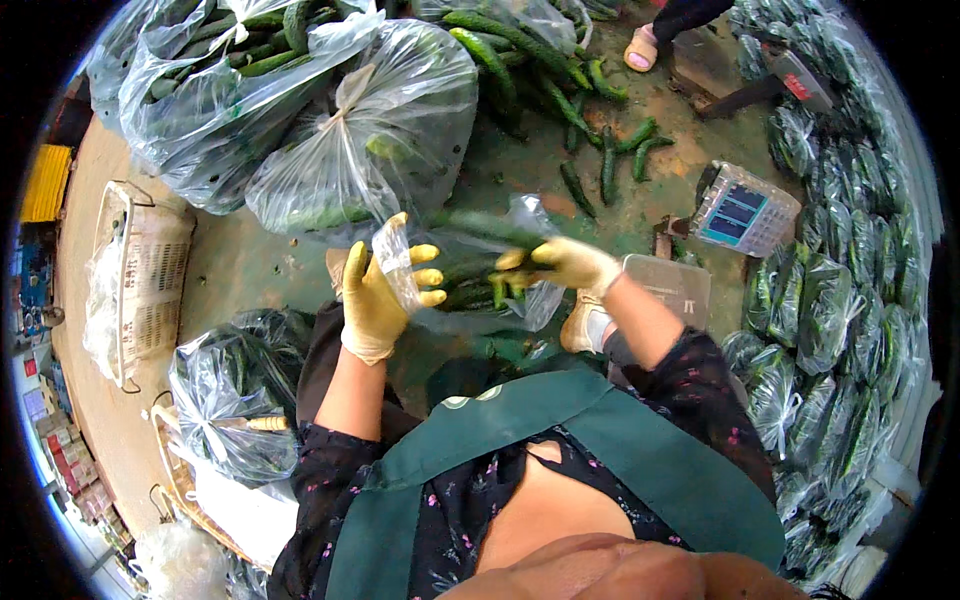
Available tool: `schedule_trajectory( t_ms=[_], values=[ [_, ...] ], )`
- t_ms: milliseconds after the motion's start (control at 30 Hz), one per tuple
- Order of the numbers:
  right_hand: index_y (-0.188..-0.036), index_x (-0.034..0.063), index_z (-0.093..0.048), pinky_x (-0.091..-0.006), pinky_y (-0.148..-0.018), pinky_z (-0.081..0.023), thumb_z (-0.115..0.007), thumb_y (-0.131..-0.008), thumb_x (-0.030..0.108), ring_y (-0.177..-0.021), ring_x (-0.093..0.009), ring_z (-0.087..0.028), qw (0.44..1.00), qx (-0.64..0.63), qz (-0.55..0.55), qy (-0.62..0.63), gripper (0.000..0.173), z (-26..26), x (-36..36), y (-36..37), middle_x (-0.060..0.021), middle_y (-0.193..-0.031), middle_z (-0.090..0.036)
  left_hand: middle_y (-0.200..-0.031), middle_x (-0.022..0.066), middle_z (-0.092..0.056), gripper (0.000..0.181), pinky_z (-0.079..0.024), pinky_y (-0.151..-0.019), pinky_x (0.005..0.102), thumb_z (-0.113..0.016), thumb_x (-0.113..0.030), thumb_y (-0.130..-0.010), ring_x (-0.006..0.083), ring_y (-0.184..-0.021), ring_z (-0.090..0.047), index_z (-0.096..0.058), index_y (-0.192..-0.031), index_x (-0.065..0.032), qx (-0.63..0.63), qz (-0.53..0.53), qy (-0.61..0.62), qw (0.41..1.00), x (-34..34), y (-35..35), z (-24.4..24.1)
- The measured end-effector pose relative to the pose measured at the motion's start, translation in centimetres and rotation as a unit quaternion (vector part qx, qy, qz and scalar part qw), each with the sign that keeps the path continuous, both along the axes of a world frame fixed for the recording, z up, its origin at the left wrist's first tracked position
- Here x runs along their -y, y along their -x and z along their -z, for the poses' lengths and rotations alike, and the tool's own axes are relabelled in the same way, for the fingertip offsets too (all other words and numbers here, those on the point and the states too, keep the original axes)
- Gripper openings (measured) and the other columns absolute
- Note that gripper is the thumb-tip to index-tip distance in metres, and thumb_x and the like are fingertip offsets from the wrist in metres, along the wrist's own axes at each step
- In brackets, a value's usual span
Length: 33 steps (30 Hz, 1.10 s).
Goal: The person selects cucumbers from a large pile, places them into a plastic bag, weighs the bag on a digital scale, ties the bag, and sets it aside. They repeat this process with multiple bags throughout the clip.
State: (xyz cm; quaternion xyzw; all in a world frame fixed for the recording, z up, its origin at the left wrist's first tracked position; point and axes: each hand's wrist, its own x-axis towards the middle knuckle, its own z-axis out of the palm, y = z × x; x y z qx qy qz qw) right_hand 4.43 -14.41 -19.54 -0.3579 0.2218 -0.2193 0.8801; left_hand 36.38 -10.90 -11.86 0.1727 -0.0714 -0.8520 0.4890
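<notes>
My left hand (382,296), in a yellow work glove, has its fingers spread, with the gathered edge of a clear plastic bag (396,262) looped across them. Between my hands the bag hangs with its mouth wide, and several dark green cucumbers (469,289) lie inside. My right hand (566,262), gloved too, grips a cucumber (487,226) that is blurred by motion and lies sideways over the bag. The bag's other side (544,304) hangs by the right hand. Beyond my left hand stands a large tied bag of cucumbers (390,120).
Loose cucumbers (607,169) lie on the green floor. A digital scale display (739,206) stands right, by a scale platform (667,285). Packed cucumber bags (825,307) are stacked along the right. A white plastic crate (154,281) stands left. Another person's foot (641,49) shows at the top.
</notes>
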Motion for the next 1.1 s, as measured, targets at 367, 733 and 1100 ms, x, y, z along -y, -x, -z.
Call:
schedule_trajectory(
  t_ms=[367, 733, 1100],
  values=[
    [-0.113, 0.0041, -0.064, -0.053, -0.094, -0.051, -0.058, -0.091, 0.04, -0.105, -0.03, -0.065, 0.844, 0.091, 0.527, -0.042, 0.043, 1.3, 6.4, 10.0, -0.019, -0.112, -0.068, -0.115, 0.0268, -0.062, 0.07, -0.06, -0.072, 0.0479, -0.05, -0.053, -0.096, 0.0379, -0.089, -0.069, -0.03, -0.149, -0.012, 0.038, 0.04, -0.02, 0.998, -1.1, 1.6, -0.9],
    [-0.084, 0.0013, -0.069, -0.0357, -0.068, -0.049, -0.077, -0.08, 0.047, -0.072, -0.019, -0.063, 0.688, -0.608, 0.392, 0.054, 0.047, 17.3, 15.5, 12.9, -0.0094, -0.074, -0.07, -0.109, 0.0263, -0.062, 0.098, -0.06, -0.065, 0.0448, -0.053, -0.064, -0.089, 0.0356, -0.081, -0.069, -0.009, -0.156, -0.0078, 0.136, 0.038, -0.059, 0.988, -0.4, 2.2, -1.6],
    [-0.134, 0.0071, -0.054, -0.041, -0.098, -0.05, -0.083, -0.067, 0.032, -0.113, -0.033, -0.063, 0.619, -0.75, 0.208, 0.105, 0.077, 22.7, 11.1, 9.0, -0.0201, -0.118, -0.066, -0.116, 0.0309, -0.059, 0.096, -0.061, -0.074, 0.0487, -0.059, -0.058, -0.089, 0.04, -0.091, -0.068, -0.009, -0.155, -0.0098, 0.1, 0.045, -0.051, 0.993, 0.5, 2.0, -1.2]
  ],
)
